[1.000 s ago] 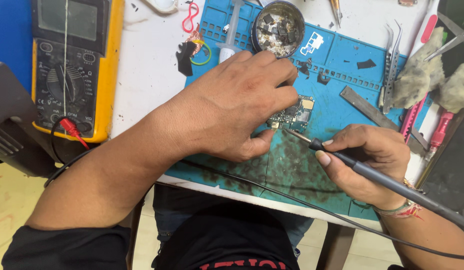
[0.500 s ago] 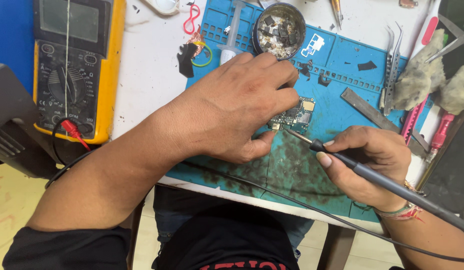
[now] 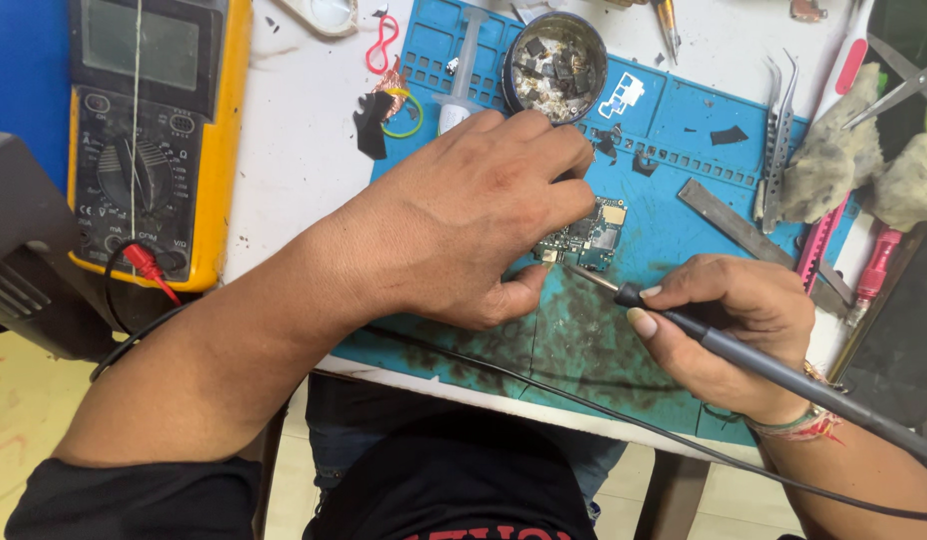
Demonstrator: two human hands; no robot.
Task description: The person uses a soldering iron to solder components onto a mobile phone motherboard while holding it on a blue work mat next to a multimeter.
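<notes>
A small green circuit board lies on the blue work mat. My left hand rests over it, fingers and thumb pinning its left side; most of the board is hidden under the fingers. My right hand grips a black soldering iron like a pen. Its metal tip touches the board's lower left corner, close to my left thumb. The iron's black cable runs across the mat's front edge.
A yellow multimeter with a red probe lead stands at left. A round tin of small parts and a syringe sit behind my left hand. Tweezers, a metal strip and grey wads lie at right.
Both hands hold nearly the same pose. The iron's tip has stayed at the board's lower left corner, with only a slight shift.
</notes>
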